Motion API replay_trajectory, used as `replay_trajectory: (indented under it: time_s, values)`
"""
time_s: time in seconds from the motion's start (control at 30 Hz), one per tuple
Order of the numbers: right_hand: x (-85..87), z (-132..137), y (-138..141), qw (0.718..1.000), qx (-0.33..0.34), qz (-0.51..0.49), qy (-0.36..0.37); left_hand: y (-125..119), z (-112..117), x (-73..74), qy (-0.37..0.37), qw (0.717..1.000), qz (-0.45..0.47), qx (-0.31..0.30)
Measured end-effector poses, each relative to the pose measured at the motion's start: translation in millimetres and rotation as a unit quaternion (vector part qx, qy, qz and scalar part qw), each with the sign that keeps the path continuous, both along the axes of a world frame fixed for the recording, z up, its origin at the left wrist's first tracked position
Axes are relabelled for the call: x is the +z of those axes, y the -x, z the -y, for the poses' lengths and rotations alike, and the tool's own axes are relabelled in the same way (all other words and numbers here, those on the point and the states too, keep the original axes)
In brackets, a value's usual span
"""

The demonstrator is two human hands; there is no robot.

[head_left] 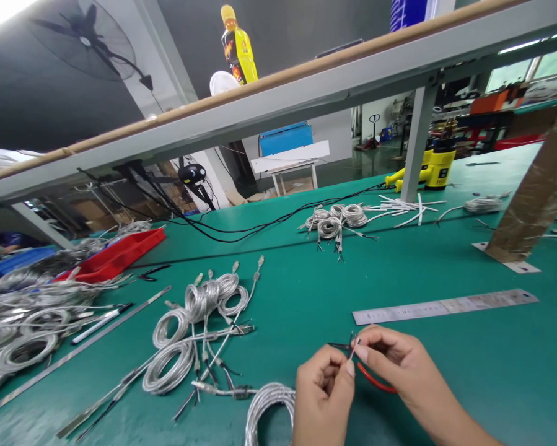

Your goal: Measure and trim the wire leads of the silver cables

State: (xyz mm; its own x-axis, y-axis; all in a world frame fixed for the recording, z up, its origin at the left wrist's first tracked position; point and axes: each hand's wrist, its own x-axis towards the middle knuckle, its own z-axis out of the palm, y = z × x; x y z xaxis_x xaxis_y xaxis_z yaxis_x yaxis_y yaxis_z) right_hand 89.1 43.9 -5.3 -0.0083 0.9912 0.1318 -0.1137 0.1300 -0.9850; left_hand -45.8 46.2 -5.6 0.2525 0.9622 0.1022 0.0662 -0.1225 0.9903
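Low in the head view, my left hand (325,396) is closed in a pinch on the thin wires (352,350) of a cable, with white, red and dark strands showing. Fingertips of my right hand (401,362) pinch the same wires just above and to the right. A coiled clear-jacketed cable (269,402) lies against the left hand; whether these wires belong to it is hidden. Under the right hand a curved red piece (375,379) shows, perhaps a tool handle. Left of the hands is a group of coiled cables (169,365) with plugs and bare wire ends.
A steel ruler (445,307) lies beyond my right hand. More coils (329,227), white tubes (412,207) and yellow heat guns (438,168) are farther back. At left are a cable heap (22,347), a red tray (120,257) and a long metal strip (83,347). A shelf beam (278,99) crosses above.
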Motion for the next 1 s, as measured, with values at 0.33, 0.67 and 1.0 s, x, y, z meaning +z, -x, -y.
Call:
replay_trajectory:
  time_s: [0.33, 0.67, 1.0]
  values:
    - [2.4, -0.1, 0.6, 0.999, -0.026, -0.017, -0.006, -2.1, -0.6, -3.0, 0.032, 0.999, 0.028, 0.013]
    - [7.2, 1.8, 0.9, 0.999, -0.045, 0.008, -0.004, -1.0, -0.2, 0.4, 0.050, 0.999, 0.005, -0.001]
    - [10.2, 2.4, 2.2, 0.998, -0.053, 0.026, -0.005, -2.2, -1.3, 2.7, 0.025, 0.999, 0.041, 0.005]
